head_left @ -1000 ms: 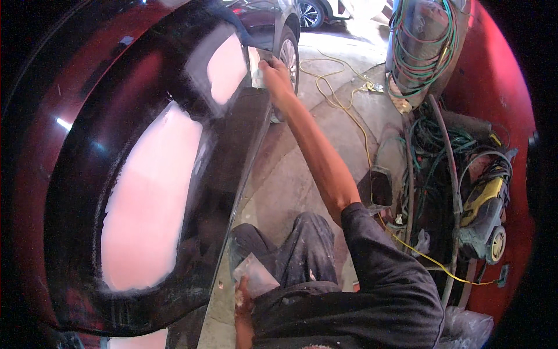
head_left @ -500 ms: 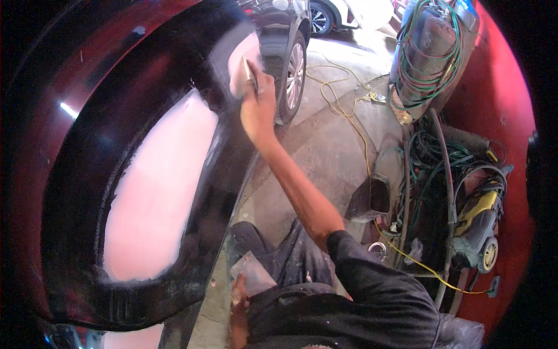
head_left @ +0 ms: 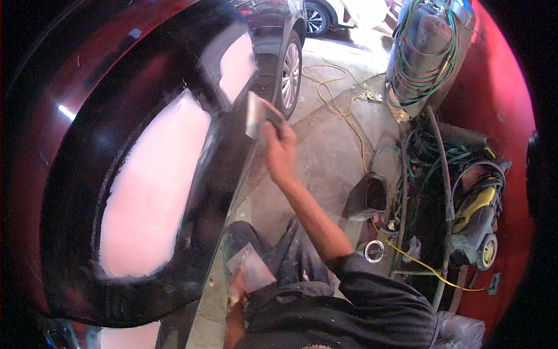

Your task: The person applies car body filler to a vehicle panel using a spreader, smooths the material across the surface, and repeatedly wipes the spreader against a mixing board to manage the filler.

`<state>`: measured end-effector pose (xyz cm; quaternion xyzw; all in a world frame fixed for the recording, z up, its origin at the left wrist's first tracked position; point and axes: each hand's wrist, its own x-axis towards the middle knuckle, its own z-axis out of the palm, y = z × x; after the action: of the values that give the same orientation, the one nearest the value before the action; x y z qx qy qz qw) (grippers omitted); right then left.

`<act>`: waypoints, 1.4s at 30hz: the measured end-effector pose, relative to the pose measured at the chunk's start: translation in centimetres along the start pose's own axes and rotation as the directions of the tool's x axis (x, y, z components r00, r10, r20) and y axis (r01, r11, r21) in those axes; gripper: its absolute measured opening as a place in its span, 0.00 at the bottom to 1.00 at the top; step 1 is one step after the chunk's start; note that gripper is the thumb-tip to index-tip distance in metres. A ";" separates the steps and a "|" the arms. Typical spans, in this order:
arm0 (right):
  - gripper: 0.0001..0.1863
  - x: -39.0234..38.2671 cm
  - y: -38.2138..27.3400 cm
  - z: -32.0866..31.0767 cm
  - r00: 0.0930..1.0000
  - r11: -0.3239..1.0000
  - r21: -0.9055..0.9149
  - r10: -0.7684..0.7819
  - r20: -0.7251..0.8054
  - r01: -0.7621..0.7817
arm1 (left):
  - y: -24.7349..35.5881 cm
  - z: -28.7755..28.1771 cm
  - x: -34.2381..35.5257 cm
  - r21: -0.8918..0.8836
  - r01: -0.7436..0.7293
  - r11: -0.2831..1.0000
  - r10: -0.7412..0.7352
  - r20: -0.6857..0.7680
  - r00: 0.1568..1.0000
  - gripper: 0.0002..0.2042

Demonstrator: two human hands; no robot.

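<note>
On the left is a dark car point(head_left: 72, 203). A small pink patch point(head_left: 131, 336) sits by its bottom edge. A long pink patch point(head_left: 154, 192) runs up its side.

Next comes the left hand point(head_left: 236, 288), low down in front of the person's dark pants point(head_left: 296, 256). Its grip is narrow, closed on the lower left edge of a flat square point(head_left: 254, 272).

Higher up, another pink patch point(head_left: 238, 65) is near the car's top right edge. Just below that patch is a flat scraper point(head_left: 254, 116), by the car's right edge. I cannot tell if it touches the car. The right hand point(head_left: 281, 145) pinches the scraper's right side, with little gap between thumb and fingers. The hand is a bit blurry.

Farther right, a yellow cord point(head_left: 353, 125) curls on the floor point(head_left: 314, 160). A shiny ring point(head_left: 374, 251) is near the floor's right edge, left of a yellow and gray machine point(head_left: 476, 224).
</note>
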<state>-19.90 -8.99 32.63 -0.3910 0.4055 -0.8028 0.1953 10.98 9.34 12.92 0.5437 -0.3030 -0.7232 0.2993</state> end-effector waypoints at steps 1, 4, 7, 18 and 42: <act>0.18 -0.4 1.4 -2.7 0.993 0.994 0.011 0.109 -0.047 -0.108 | 0.7 1.0 0.2 0.032 -0.067 0.997 0.067 0.006 0.998 0.33; 0.18 -4.0 -1.3 -5.8 0.885 0.861 0.230 0.465 0.002 -0.453 | 4.4 3.7 -0.4 0.205 -0.419 0.885 0.436 -0.043 0.899 0.32; 0.16 -7.8 -1.1 -9.2 0.676 0.647 0.214 0.728 0.110 -0.732 | 11.5 9.1 -0.4 0.404 -0.815 0.415 0.850 0.148 0.506 0.32; 0.11 -9.0 -3.5 -11.4 0.561 0.455 0.416 0.808 0.179 -0.787 | 16.3 12.5 1.1 0.718 -0.692 -0.082 0.461 0.643 0.612 0.27; 0.37 -7.5 -12.2 -11.6 0.724 0.618 -0.559 -0.024 0.689 0.553 | 22.9 16.0 -2.1 0.008 -0.386 0.923 0.353 0.384 0.853 0.18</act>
<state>-24.35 8.77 34.66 -0.7397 0.5303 -0.4143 0.0014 -1.66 -1.82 35.27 0.3390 -0.4835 -0.7291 0.3459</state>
